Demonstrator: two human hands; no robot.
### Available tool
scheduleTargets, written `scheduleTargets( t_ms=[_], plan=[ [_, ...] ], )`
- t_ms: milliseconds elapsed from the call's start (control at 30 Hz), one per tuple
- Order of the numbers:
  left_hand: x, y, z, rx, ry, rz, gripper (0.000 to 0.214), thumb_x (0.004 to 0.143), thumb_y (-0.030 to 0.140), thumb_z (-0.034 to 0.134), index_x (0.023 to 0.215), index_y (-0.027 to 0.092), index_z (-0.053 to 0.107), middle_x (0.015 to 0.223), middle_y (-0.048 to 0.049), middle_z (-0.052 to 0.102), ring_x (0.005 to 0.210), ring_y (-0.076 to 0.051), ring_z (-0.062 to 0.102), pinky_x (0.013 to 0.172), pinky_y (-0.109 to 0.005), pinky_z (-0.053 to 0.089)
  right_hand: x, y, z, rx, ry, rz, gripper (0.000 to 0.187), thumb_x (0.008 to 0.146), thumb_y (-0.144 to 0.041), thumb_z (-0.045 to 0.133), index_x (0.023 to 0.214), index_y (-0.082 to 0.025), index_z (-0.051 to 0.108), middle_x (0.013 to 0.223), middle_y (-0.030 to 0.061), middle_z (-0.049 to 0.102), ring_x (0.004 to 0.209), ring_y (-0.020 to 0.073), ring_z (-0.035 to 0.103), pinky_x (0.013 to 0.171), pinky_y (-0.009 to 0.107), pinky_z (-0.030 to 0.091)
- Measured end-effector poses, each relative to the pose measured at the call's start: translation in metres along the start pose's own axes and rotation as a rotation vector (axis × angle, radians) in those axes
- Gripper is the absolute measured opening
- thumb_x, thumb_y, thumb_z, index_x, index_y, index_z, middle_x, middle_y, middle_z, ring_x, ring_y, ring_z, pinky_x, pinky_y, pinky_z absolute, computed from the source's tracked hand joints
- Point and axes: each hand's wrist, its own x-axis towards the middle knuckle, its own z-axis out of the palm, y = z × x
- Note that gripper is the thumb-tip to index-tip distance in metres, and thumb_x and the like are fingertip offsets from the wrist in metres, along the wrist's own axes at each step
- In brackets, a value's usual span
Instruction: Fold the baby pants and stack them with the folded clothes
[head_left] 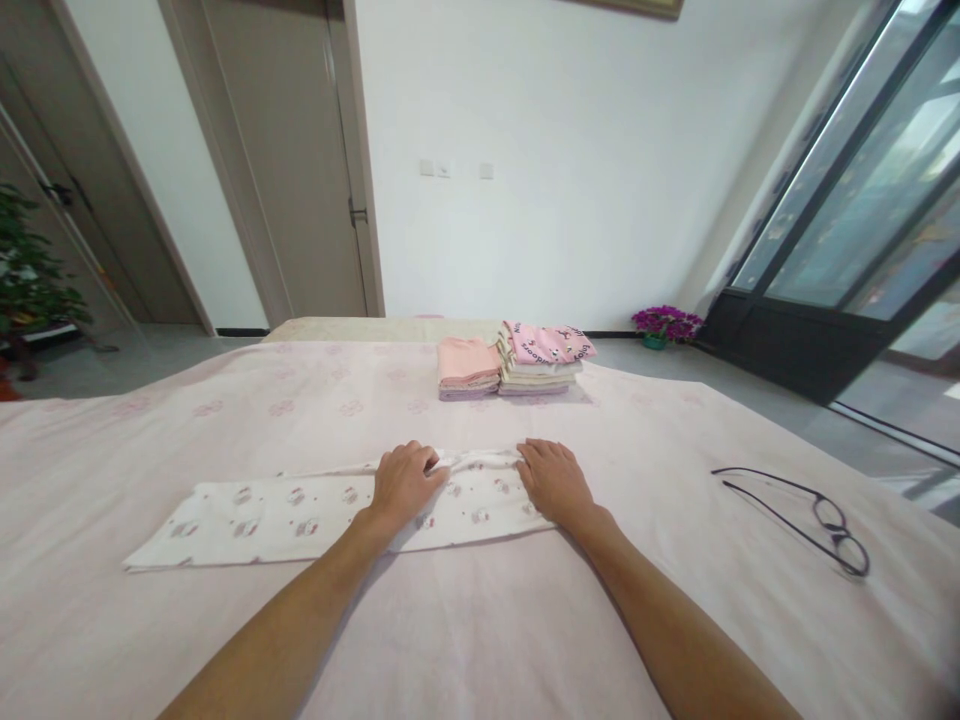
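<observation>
Plainly, we have the printed white cloth (270, 510) stretched long and flat on our side of the pink-topped stack (546, 362). Our left hand (407, 482) and right hand (556, 484) rest palm down on it, spaced apart, likely to steady its rumpled far edge; whether the fingers pinch fabric, we cannot tell. The peach pile (468, 366) sits against that stack's left side; the glasses (835, 538) lie well to its right and nearer us, probably so nothing presses them.
</observation>
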Motion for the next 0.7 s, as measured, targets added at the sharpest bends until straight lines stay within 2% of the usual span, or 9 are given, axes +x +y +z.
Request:
scheduleTargets(
  t_ms=[100, 267, 467, 533, 633, 700],
  plan=[
    [0.002, 0.002, -0.003, -0.039, -0.019, 0.027, 0.030, 0.087, 0.044, 0.054, 0.076, 0.022, 0.070, 0.089, -0.0061, 0.071, 0.090, -0.022, 0.061, 0.080, -0.034, 0.038, 0.000, 0.000, -0.001, -0.001, 0.005, 0.001, 0.038, 0.100, -0.033, 0.038, 0.128, -0.022, 0.059, 0.135, 0.0091, 0.060, 0.123, 0.0248, 0.051, 0.107, 0.037, 0.030],
    [0.006, 0.002, -0.005, -0.104, -0.124, 0.056, 0.040, 0.091, 0.047, 0.046, 0.071, 0.022, 0.071, 0.084, -0.0047, 0.075, 0.083, -0.021, 0.065, 0.076, -0.032, 0.038, 0.000, -0.001, -0.002, 0.008, 0.010, 0.002, 0.037, 0.100, -0.033, 0.039, 0.128, -0.021, 0.060, 0.133, 0.0093, 0.060, 0.122, 0.0246, 0.052, 0.106, 0.036, 0.030],
    [0.011, -0.004, -0.003, -0.186, -0.200, 0.062, 0.038, 0.093, 0.048, 0.045, 0.085, 0.024, 0.074, 0.089, -0.0025, 0.076, 0.085, -0.021, 0.068, 0.075, -0.028, 0.040, 0.000, -0.001, -0.003, 0.023, 0.001, 0.011, 0.037, 0.100, -0.033, 0.039, 0.128, -0.021, 0.059, 0.135, 0.0092, 0.060, 0.122, 0.0249, 0.052, 0.106, 0.037, 0.030],
    [0.013, -0.007, -0.002, -0.220, -0.185, 0.073, 0.035, 0.094, 0.045, 0.045, 0.095, 0.026, 0.075, 0.097, -0.0020, 0.076, 0.092, -0.021, 0.068, 0.078, -0.028, 0.042, 0.000, -0.001, -0.003, 0.021, 0.000, 0.008, 0.037, 0.100, -0.033, 0.039, 0.128, -0.021, 0.059, 0.134, 0.0093, 0.060, 0.122, 0.0248, 0.052, 0.106, 0.037, 0.030],
    [0.017, -0.010, 0.000, -0.196, -0.095, 0.122, 0.035, 0.096, 0.038, 0.044, 0.115, 0.026, 0.071, 0.115, -0.0038, 0.073, 0.106, -0.021, 0.064, 0.088, -0.030, 0.040, 0.000, -0.001, -0.004, 0.023, -0.006, 0.008, 0.036, 0.100, -0.033, 0.039, 0.127, -0.021, 0.059, 0.134, 0.0091, 0.060, 0.121, 0.0245, 0.052, 0.106, 0.037, 0.030],
    [0.020, -0.010, 0.001, -0.107, -0.038, 0.154, 0.036, 0.097, 0.036, 0.044, 0.120, 0.027, 0.069, 0.115, -0.0047, 0.072, 0.107, -0.022, 0.063, 0.091, -0.033, 0.038, 0.000, -0.001, -0.004, 0.023, -0.014, 0.014, 0.036, 0.100, -0.032, 0.039, 0.127, -0.022, 0.060, 0.133, 0.0092, 0.060, 0.121, 0.0244, 0.052, 0.106, 0.036, 0.030]
  ],
)
